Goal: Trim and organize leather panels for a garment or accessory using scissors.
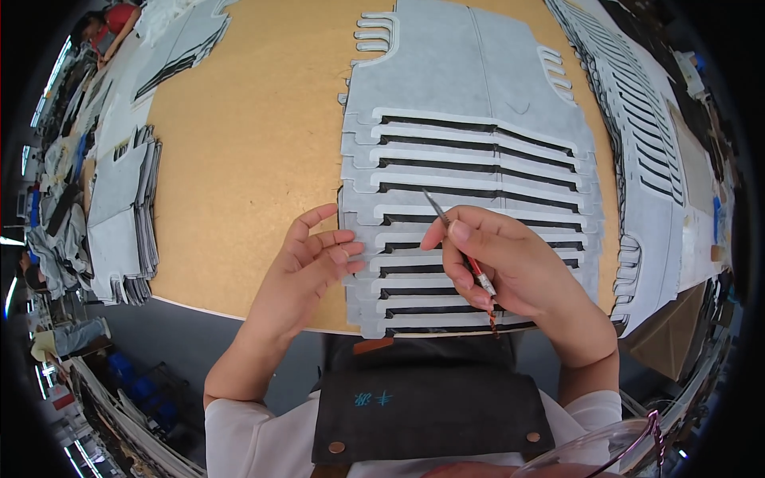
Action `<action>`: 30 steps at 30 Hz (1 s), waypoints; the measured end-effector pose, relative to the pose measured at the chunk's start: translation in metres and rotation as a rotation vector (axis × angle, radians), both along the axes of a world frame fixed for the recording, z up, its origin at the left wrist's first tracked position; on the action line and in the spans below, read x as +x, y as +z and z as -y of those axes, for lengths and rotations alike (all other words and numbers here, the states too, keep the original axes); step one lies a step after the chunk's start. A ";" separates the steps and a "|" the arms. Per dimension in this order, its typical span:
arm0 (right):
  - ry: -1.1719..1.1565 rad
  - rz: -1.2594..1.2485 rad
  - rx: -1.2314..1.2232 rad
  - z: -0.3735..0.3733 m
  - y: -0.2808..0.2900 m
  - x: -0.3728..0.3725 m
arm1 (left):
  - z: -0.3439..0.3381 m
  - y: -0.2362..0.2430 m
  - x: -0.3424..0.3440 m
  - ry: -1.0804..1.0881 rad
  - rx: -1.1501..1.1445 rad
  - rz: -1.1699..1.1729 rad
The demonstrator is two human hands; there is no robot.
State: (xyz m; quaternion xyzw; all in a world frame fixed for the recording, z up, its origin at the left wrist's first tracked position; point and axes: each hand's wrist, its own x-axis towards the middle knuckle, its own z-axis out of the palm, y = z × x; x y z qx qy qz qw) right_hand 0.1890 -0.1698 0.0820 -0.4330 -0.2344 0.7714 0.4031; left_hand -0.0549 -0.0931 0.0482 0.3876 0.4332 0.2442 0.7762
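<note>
A pale grey fabric panel lies on the tan board, crossed by several dark slots edged in white, with tabbed sides. My left hand is at the panel's lower left edge, fingers apart and curved, holding nothing, fingertips on or just over the tabs. My right hand grips a thin pointed metal tool with a red handle, held over the slots with its tip angled up and left; a twisted cord hangs from its lower end.
Stacked grey panels lie at left and upper left. Slotted pieces lie along the right. A co-worker is bent over the table at upper left. A dark apron covers my lap below the board's edge.
</note>
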 end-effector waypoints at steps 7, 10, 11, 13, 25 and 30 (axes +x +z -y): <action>0.120 0.048 -0.034 0.002 -0.014 -0.008 | -0.019 -0.007 0.029 -0.117 0.022 0.032; 0.146 0.125 -0.031 0.002 0.003 -0.009 | -0.040 -0.008 0.046 -0.265 0.125 -0.083; 0.144 0.131 -0.032 -0.001 0.001 -0.009 | -0.042 -0.008 0.050 -0.333 0.213 -0.161; 0.160 0.292 0.067 -0.008 -0.015 -0.003 | -0.045 -0.010 0.056 -0.339 0.310 -0.147; 0.133 0.016 -0.140 -0.016 -0.051 -0.014 | -0.052 -0.022 0.045 -0.431 0.347 -0.136; 0.120 0.039 -0.089 -0.018 -0.054 -0.016 | -0.054 -0.019 0.045 -0.440 0.332 -0.105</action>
